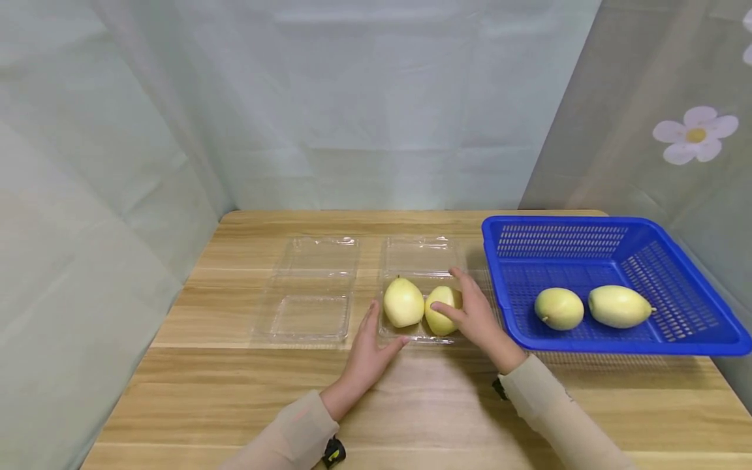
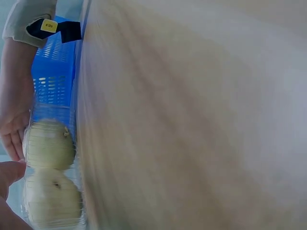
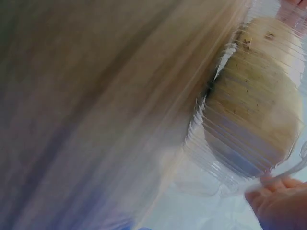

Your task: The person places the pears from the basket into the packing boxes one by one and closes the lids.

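Note:
Two pale yellow pears, a left one and a right one, sit side by side in the front half of a clear plastic clamshell box whose lid lies unfolded toward the back. My left hand is at the box's front left corner, fingers extended along its left side and thumb along the front edge. Across the box, my right hand has its thumb over the right pear and its fingers stretched along the right side. In the right wrist view, its fingertips are right at the ribbed wall.
A second clear clamshell box lies unfolded to the left. On the right stands a blue plastic basket with two more yellow-green fruits, a rounder one and a longer one. Pale curtains hang behind the wooden table.

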Motion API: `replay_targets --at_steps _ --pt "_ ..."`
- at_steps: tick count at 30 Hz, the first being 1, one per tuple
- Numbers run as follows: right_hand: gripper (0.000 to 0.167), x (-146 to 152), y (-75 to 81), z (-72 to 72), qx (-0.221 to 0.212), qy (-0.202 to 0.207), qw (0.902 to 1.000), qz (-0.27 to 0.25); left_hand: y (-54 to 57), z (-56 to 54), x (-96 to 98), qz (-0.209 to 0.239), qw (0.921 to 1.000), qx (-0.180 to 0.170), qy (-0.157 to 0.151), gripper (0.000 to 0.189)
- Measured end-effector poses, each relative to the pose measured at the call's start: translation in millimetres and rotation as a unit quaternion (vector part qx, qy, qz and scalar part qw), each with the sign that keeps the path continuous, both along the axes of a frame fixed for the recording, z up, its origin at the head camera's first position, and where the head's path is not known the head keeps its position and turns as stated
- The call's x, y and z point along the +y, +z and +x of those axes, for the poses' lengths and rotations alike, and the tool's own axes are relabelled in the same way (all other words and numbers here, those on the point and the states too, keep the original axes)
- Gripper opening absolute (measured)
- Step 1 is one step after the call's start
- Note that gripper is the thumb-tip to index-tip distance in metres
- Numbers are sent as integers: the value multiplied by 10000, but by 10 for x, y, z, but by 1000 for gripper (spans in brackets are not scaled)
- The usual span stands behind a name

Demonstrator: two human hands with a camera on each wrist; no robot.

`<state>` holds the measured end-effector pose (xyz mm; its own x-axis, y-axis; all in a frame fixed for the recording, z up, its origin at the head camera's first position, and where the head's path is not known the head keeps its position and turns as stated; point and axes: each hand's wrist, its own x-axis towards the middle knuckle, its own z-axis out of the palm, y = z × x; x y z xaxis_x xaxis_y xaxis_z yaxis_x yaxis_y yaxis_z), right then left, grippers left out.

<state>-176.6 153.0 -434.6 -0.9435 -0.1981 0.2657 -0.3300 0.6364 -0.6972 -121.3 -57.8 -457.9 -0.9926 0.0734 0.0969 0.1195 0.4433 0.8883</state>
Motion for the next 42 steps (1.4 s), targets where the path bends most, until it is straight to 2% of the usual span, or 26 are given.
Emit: replay_targets --at_steps 2,7,9,14,17,21,25,28,31,35,37,42 --pt "77 19 -9 6 112 -27 9997 -209 15 -2 12 12 10000 -13 -31 87" --pt "95 34 -28 33 391 -116 9961 -780 46 -2 33 -45 9999 -129 -24 88" --pt "97 32 -12 44 471 -226 9935 -1008 54 -3 36 -35 9997 -224 11 90" --pt "91 20 104 69 587 -584 9844 -1550 97 -22 42 114 9990 -408 115 89" --pt "88 0 206 77 519 -758 9803 -1747 186 -33 39 284 9983 -473 200 83" --pt "83 -48 351 55 -130 -973 9808 -1685 371 -23 33 551 9967 -525 269 75" --pt "78 -90 491 7 -977 -1132 9753 -1628 556 -49 30 760 9953 -541 243 72" --pt "78 -107 595 -43 -1584 -1210 9616 -1886 672 -129 25 1035 9932 -525 89 70" --pt "81 -117 691 -108 -2164 -1284 9407 -2273 796 -237 22 1303 9898 -569 22 67" --pt "87 -111 785 -192 -2773 -1244 9177 -2558 962 -390 28 1385 9880 -666 139 65" --pt "90 -106 820 -219 -2999 -1222 9112 -2548 1022 -461 38 1397 9871 -762 160 66" --pt "89 -109 838 -313 -3286 -1320 9035 -2415 1087 -628 84 1307 9863 -997 167 68"
